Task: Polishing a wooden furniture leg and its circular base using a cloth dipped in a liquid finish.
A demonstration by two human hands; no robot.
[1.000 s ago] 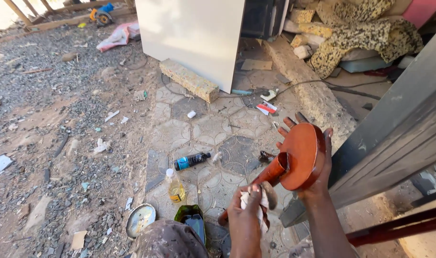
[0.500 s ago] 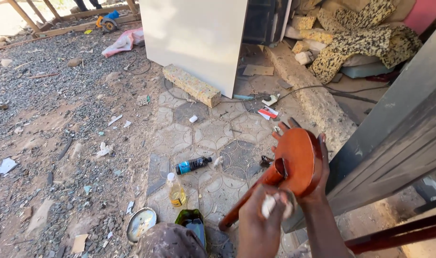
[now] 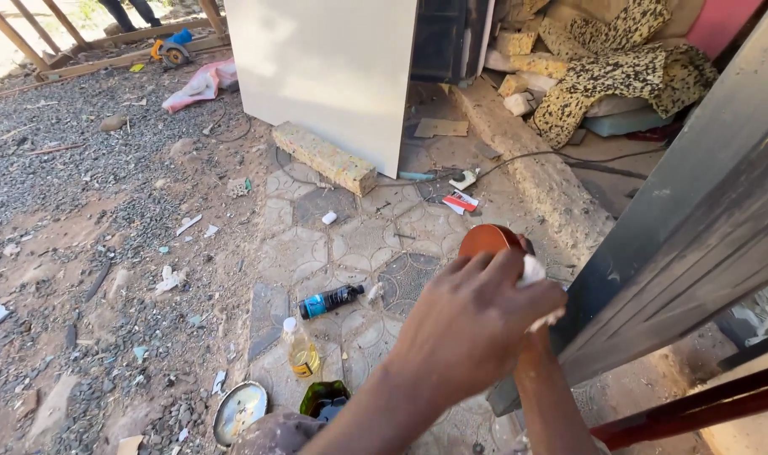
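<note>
left hand (image 3: 472, 324) clenched on a white cloth (image 3: 536, 274), pressing it onto the reddish-brown wooden piece (image 3: 485, 240). right hand hidden beneath the piece; its grip cannot be told. piece held above the patterned floor (image 3: 359, 244), beside the grey door (image 3: 696, 227). judged step: wiping on finish. next: an even stroke, piece held steady.

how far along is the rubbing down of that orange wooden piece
Done: cannot tell; only the top edge of the orange wooden piece shows, and it looks evenly coloured. In hand: the left hand presses a white cloth onto it; the right hand is hidden beneath, only its forearm showing. Left: the covered face cannot be judged.
</note>
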